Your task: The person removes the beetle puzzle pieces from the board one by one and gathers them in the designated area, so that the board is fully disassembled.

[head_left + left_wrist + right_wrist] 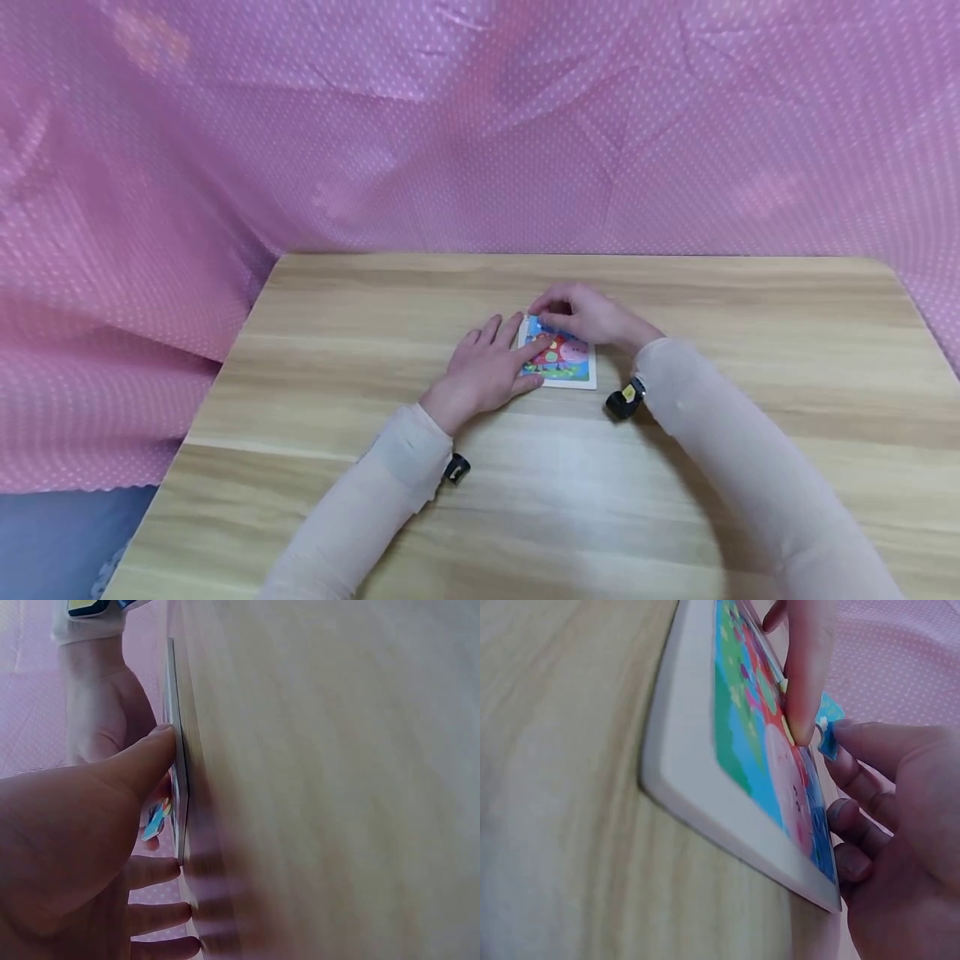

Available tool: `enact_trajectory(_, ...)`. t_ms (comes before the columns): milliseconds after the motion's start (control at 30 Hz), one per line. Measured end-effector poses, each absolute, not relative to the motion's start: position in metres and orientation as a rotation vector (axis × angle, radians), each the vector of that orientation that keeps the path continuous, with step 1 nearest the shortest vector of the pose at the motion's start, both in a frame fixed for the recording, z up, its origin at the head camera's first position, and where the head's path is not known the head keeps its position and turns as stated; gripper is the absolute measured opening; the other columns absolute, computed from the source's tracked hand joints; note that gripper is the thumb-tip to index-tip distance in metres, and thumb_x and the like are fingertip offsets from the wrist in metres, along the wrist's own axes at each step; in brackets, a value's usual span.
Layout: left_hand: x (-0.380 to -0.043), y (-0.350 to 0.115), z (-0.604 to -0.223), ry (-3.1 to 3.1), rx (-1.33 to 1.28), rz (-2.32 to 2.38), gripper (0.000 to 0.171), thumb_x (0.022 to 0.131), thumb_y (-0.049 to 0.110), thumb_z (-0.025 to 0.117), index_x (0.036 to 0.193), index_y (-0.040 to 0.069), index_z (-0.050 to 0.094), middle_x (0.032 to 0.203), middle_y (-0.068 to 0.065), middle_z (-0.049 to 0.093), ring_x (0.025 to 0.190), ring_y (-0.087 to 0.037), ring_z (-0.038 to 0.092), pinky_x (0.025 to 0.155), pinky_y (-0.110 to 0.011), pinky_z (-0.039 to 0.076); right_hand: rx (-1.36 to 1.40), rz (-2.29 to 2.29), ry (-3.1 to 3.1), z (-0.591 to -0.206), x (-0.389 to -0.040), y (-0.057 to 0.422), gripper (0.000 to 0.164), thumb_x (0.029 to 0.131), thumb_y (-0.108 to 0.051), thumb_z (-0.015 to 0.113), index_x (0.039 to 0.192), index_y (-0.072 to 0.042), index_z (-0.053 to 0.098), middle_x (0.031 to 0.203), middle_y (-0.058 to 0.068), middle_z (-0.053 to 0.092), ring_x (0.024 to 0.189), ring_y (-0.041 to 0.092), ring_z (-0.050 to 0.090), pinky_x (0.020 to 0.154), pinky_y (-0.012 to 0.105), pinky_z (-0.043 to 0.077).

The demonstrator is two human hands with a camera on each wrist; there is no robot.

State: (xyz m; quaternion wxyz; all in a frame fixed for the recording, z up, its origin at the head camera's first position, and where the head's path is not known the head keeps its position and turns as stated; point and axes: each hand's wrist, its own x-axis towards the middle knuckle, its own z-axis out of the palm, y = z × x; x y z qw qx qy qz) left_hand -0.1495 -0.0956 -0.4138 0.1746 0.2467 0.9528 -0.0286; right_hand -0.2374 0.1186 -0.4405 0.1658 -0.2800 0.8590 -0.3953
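Observation:
A small jigsaw puzzle point(570, 384) with a white frame and a colourful cartoon pig picture lies flat on the wooden table. My left hand point(483, 367) rests on its left side with fingers spread. The left thumb touches the near edge and the index finger reaches across the picture. At the far edge, my right hand point(592, 317) pinches a small blue puzzle piece point(829, 736) between thumb and index finger. In the right wrist view, this piece is tilted up beside the left index fingertip. The left wrist view shows the frame point(180, 776) edge-on.
The wooden table point(360, 300) extends around the puzzle on all sides. Pink dotted cloth point(480, 150) hangs behind it and along the left. Small black devices point(624, 402) are strapped to both wrists.

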Motion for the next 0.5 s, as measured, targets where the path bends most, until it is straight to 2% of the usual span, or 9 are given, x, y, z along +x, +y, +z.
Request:
enact_trajectory(300, -0.1484, -0.0928, -0.4168, 2.699, 0.710, -0.053, 0.066, 0.111, 0.063, 0.044, 0.171, 0.045, 0.025, 0.183, -0.012, 0.014, 0.167, -0.043, 0.020, 0.130, -0.059, 0.031, -0.776, -1.159, 2.449, -0.4424, -0.2320, 0.1200, 0.019, 0.106, -0.011, 0.068, 0.122, -0.007, 0.078, 0.110, 0.007, 0.074, 0.093, 0.019, 0.061, 0.084, 0.034, 0.049)
enact_trajectory(500, -0.1500, -0.0938, -0.4166, 2.697, 0.688, -0.063, 0.065, 0.111, 0.063, 0.044, 0.171, 0.046, 0.026, 0.183, -0.012, 0.014, 0.167, -0.043, 0.020, 0.132, -0.058, 0.029, -0.700, -1.231, 2.432, -0.4437, -0.2317, 0.1193, 0.020, 0.108, -0.014, 0.066, 0.124, -0.010, 0.076, 0.112, 0.008, 0.074, 0.101, 0.022, 0.063, 0.093, 0.037, 0.051)
